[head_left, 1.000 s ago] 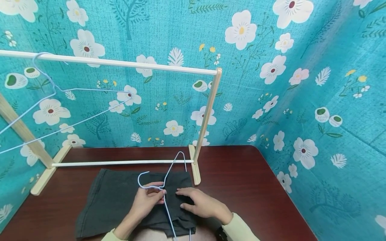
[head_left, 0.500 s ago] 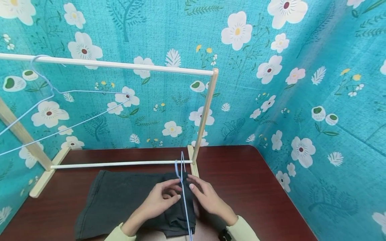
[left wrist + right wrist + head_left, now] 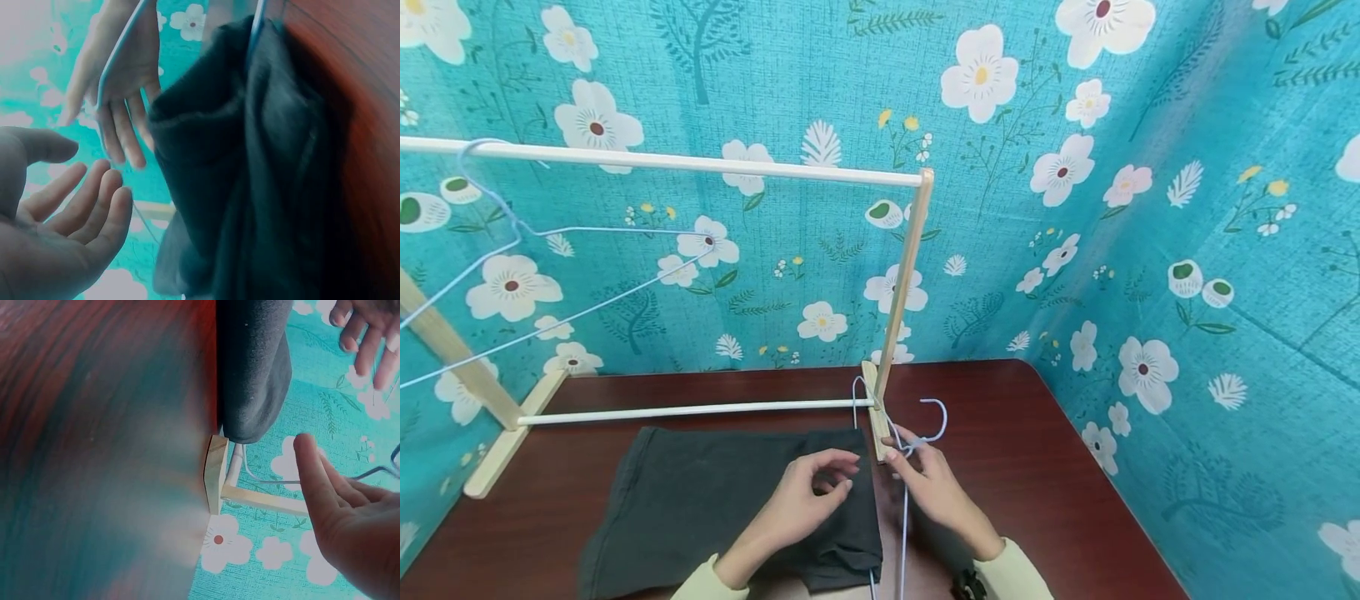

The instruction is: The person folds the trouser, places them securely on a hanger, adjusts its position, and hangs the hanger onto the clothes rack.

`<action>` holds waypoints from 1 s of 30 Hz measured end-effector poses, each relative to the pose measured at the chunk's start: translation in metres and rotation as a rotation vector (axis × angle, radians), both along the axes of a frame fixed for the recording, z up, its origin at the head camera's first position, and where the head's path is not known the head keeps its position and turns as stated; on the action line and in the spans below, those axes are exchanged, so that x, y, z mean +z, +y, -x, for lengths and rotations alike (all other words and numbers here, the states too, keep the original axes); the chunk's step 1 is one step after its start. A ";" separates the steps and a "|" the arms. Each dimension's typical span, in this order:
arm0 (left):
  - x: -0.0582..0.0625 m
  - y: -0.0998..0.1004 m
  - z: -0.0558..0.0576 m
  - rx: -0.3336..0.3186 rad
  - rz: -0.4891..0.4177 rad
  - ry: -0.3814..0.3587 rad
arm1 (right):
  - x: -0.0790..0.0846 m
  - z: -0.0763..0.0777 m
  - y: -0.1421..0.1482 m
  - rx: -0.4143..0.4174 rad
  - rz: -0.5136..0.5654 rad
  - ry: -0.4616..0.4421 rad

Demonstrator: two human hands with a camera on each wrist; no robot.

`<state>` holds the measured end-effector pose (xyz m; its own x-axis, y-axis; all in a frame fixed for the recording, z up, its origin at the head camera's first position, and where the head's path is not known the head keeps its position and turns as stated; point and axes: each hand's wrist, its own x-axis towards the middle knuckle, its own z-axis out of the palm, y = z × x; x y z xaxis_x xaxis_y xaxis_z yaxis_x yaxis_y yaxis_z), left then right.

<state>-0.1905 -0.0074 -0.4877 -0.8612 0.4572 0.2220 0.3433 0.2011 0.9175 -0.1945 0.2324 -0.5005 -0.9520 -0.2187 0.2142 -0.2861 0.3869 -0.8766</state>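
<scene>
A dark grey folded garment (image 3: 722, 492), its exact kind unclear, lies on the table. Its right end is folded over the lower wire of a light blue wire hanger (image 3: 945, 416), whose hook points to the right. My right hand (image 3: 938, 492) is at the hanger's neck, fingers stretched out; in the left wrist view the wire crosses in front of these fingers (image 3: 122, 128). My left hand (image 3: 808, 498) hovers over the garment, thumb and fingers loosely bent, holding nothing. The left wrist view shows a gap between this hand (image 3: 75, 231) and the fabric (image 3: 200, 156).
A rack with a white top bar (image 3: 700, 160) and wooden legs stands behind the garment, its right foot (image 3: 877, 433) close to my right hand. Another light blue hanger (image 3: 617, 228) hangs from the bar at left. Flowered turquoise cloth (image 3: 820, 275) covers the walls.
The hanger has swung from left to right, its hook now pointing right. My left hand has let go of the hanger's neck. My right hand has moved off the garment to the right.
</scene>
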 end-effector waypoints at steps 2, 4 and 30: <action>-0.002 -0.006 0.000 0.047 -0.007 -0.006 | -0.001 0.001 0.001 -0.024 0.042 -0.021; -0.004 -0.013 0.001 0.091 0.000 -0.020 | -0.003 0.001 0.002 -0.052 0.075 -0.024; -0.040 -0.031 0.014 0.078 -0.133 -0.576 | 0.032 -0.006 -0.008 -0.195 0.091 0.120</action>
